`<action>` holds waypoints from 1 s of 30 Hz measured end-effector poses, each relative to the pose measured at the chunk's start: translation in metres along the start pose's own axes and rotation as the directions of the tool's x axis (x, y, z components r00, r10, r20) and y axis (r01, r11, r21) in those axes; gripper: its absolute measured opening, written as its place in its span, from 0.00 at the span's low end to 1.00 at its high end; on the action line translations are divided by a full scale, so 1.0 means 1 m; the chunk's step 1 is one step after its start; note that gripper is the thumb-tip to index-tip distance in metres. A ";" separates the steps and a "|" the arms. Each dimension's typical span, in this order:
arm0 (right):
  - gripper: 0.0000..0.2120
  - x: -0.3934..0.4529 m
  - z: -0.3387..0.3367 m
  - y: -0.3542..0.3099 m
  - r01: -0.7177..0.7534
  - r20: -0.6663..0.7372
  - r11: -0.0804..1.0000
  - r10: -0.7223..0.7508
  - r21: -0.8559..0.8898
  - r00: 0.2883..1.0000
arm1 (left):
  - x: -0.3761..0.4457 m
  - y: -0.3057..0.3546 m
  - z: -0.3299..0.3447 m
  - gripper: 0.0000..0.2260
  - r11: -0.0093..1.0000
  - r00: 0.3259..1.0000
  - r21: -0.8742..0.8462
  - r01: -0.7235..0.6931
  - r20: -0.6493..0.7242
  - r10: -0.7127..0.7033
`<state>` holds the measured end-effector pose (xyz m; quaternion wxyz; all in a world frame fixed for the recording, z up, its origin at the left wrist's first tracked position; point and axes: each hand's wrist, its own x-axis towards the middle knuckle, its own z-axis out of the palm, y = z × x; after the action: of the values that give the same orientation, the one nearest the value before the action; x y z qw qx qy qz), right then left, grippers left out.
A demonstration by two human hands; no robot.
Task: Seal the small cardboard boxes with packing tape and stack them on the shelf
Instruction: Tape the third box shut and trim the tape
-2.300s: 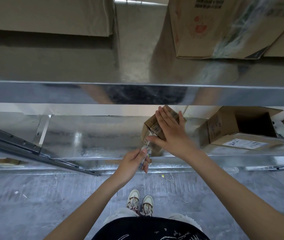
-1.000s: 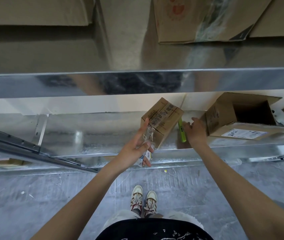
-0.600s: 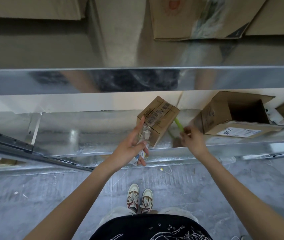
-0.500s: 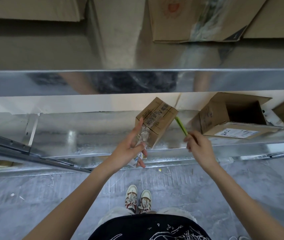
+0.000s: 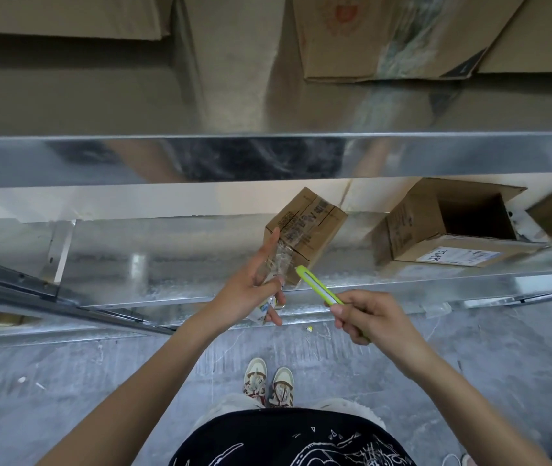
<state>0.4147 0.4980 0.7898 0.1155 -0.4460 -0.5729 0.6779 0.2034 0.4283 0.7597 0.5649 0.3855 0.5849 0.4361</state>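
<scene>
The right hand [image 5: 370,316] curls round a lime-green cutter [image 5: 316,286], its tip near the strip of clear tape [image 5: 279,264] pinched by the left hand [image 5: 251,290] (forefinger straight), the tape running to the small box [image 5: 305,230] on the metal shelf [image 5: 167,260].

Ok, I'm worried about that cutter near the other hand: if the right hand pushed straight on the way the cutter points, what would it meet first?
Probably the clear tape strip held by the left hand, with the small box just behind; depth is unclear.
</scene>
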 end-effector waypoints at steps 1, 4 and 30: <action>0.06 0.001 0.004 0.000 -0.006 -0.003 1.000 0.006 0.004 1.000 | 0.000 0.000 0.000 0.34 1.000 1.000 -0.001 0.002 0.001 -0.002; 0.12 0.005 0.013 -0.001 -0.018 -0.054 1.000 0.017 -0.007 0.998 | -0.001 0.002 -0.001 0.34 1.000 1.000 -0.012 -0.006 0.003 0.006; 0.06 0.028 0.053 -0.065 0.092 0.074 0.038 -0.340 -0.995 0.937 | -0.003 0.010 -0.010 0.33 0.998 1.000 0.068 -0.003 0.003 0.003</action>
<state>0.3363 0.5011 0.8314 -0.0642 -0.3723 -0.9251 0.0385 0.1936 0.4282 0.7702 0.5515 0.4060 0.5980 0.4164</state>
